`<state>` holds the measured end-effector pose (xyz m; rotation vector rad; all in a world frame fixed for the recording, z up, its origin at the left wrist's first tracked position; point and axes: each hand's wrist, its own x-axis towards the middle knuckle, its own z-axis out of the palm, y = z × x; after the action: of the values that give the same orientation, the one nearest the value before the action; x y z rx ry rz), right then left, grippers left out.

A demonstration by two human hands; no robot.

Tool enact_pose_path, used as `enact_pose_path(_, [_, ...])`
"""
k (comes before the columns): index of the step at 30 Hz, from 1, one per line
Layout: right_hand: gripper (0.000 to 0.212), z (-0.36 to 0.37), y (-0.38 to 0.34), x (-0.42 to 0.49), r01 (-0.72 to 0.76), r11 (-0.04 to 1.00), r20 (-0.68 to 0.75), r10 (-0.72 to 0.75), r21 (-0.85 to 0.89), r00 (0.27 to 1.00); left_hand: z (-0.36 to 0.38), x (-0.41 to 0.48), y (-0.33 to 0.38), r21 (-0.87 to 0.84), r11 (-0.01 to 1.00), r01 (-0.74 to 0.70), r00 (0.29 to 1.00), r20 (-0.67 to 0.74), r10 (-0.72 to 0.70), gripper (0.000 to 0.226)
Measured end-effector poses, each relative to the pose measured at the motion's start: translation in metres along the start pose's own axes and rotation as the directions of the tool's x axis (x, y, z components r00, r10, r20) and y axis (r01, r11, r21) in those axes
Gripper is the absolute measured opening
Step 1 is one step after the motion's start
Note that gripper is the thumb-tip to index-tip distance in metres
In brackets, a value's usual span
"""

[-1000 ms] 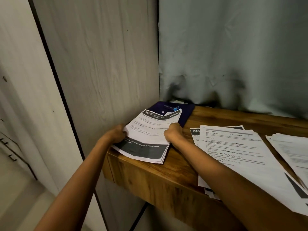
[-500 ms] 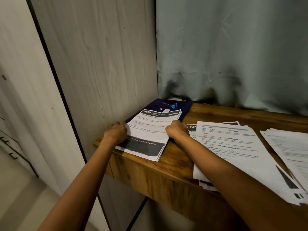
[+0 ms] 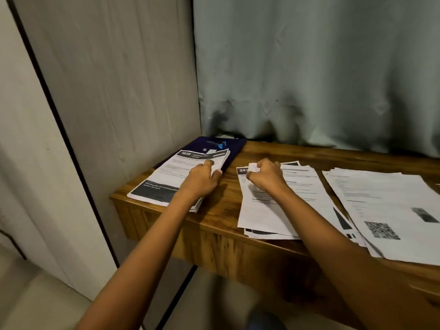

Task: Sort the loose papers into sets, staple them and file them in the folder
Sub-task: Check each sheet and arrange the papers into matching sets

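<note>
Left flank: the wood-grain panel (image 3: 119, 79) is standing against the desk (image 3: 226, 210), closing that side off.
Rear: the curtain (image 3: 309, 79) is hanging down to the desk's back edge.
Back-left corner: the folder (image 3: 237, 148) and stapler (image 3: 217, 144) are taking it up.
Open lane: bare wood is showing between the left stack (image 3: 164, 179) and middle stack (image 3: 269, 215).
Right: the right stack (image 3: 392, 203) is lying just beside the middle stack.

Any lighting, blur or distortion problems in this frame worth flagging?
Head view: dim, warm light, with the left hand shadowing the desk; head view: right hand softly blurred, small print on the middle stack unreadable; head view: wide-angle lens leans the cabinet edge, and the frame's bottom smears.
</note>
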<state>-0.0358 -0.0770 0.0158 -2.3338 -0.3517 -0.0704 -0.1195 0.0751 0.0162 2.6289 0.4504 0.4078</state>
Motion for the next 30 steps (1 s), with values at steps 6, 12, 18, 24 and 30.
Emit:
enact_pose_path(6, [0.050, -0.046, 0.059, -0.012, -0.099, 0.959, 0.001, 0.103, -0.267, 0.995, 0.038, -0.022, 0.050, -0.137, 0.990, 0.018, 0.980, 0.199, 0.010, 0.053])
enact_pose_path(12, [0.050, -0.070, 0.097, -0.019, -0.136, 0.945, 0.056, 0.160, -0.297, 0.986, 0.067, -0.036, 0.076, -0.105, 0.990, 0.090, 0.959, 0.278, -0.058, 0.069])
enact_pose_path(18, [0.052, -0.065, 0.108, -0.021, -0.173, 0.945, 0.070, 0.200, -0.277, 0.977, 0.071, -0.031, 0.089, 0.007, 0.990, 0.143, 0.936, 0.325, -0.138, 0.079])
enact_pose_path(24, [0.057, -0.066, 0.115, -0.018, -0.154, 0.965, 0.009, 0.159, -0.212, 0.987, 0.062, -0.028, 0.095, -0.177, 0.959, 0.222, 0.945, 0.283, -0.166, 0.073])
enact_pose_path(30, [0.044, -0.071, 0.116, -0.014, -0.184, 0.974, -0.033, 0.181, -0.136, 0.983, 0.060, -0.025, 0.090, -0.368, 0.889, 0.273, 0.955, 0.217, -0.203, 0.056])
